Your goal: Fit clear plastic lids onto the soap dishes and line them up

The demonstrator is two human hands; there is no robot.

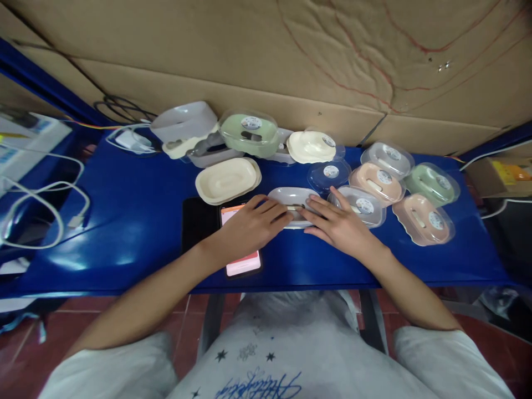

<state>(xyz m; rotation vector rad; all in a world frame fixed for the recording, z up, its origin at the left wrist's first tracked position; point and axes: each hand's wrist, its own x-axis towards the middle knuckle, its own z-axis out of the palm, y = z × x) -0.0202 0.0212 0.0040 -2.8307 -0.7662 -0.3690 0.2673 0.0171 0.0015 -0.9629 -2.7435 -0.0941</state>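
A light grey oval plastic soap dish (293, 194) lies on the blue table in front of me, with a small pale strip in its middle. My left hand (253, 230) grips its left side, fingers bent and close together over the strip. Over the right side lies my right hand (341, 224), its fingers apart on top and its thumb at the near rim. The fingers hide part of the dish. Just behind my right hand sits a grey soap dish under a clear lid (361, 206) with a round label.
A phone (245, 269) with a lit screen is partly under my left forearm. Cream trays (226, 180) lie behind it. Lidded green (432, 183) and peach dishes (421, 219) stand at right; a green one (249, 133) stands at the back. Cables (133, 138) lie at left. Cardboard (233, 50) rises behind.
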